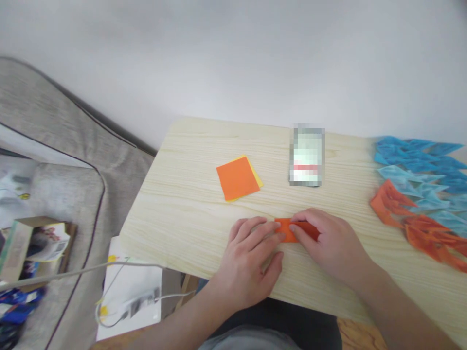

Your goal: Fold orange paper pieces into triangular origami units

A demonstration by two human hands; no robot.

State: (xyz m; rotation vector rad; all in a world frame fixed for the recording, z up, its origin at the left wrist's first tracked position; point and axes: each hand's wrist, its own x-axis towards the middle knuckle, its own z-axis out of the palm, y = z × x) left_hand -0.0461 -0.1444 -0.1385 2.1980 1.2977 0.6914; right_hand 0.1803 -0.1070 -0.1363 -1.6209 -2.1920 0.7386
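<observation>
A folded strip of orange origami paper lies on the light wooden table near its front edge. My left hand rests flat on the tabletop with its fingers stretched out, fingertips touching the strip's left end. At the strip's right part, my right hand pinches the paper between thumb and fingers, and a darker fold shows inside the pinch. Beyond my left hand is a small stack of square paper sheets, orange on top with yellow peeking out underneath.
A phone, its screen blurred, lies behind my hands. Blue folded paper pieces, pale blue ones and orange ones cover the table's right side. To the left stand a grey sofa, a box and a power strip.
</observation>
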